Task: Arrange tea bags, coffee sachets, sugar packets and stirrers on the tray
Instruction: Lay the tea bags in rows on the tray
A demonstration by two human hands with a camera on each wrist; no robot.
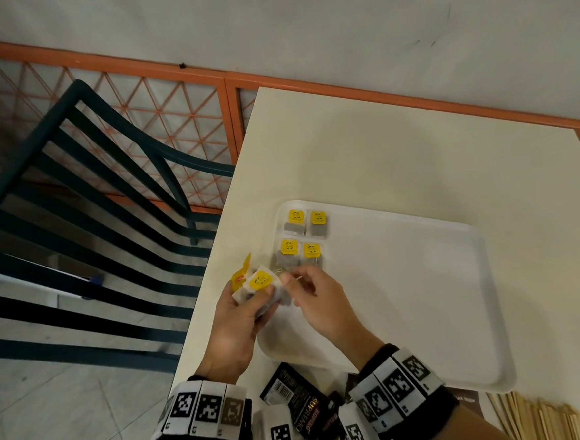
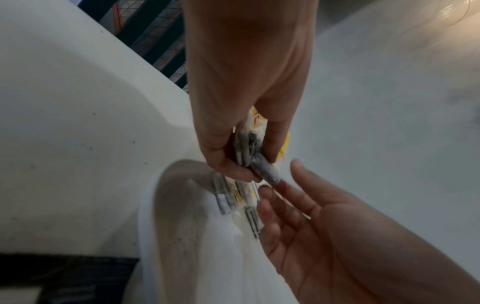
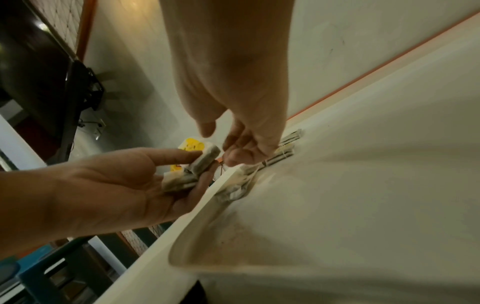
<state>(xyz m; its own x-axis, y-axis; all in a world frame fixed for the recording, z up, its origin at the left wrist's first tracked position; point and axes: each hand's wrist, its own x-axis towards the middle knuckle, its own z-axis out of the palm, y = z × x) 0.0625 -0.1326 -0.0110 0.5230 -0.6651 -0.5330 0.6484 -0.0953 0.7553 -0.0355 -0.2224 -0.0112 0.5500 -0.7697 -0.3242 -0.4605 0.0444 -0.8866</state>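
My left hand [image 1: 254,313] grips a small stack of tea bags [image 1: 260,281] with yellow tags, just off the left rim of the white tray [image 1: 424,296]. In the left wrist view the stack [image 2: 254,148] sits pinched between thumb and fingers. My right hand [image 1: 303,284] is right beside it, fingers loosely curled. Its fingertips [image 2: 267,191] touch the end of one bag and its thumb stands apart. Several tea bags [image 1: 303,239] lie in two rows in the tray's far left corner.
Black coffee sachets [image 1: 301,401] lie at the table's near edge between my wrists. Wooden stirrers [image 1: 553,418] lie at the near right. A dark green chair [image 1: 91,199] stands left of the white table [image 1: 379,145], and an orange railing runs behind.
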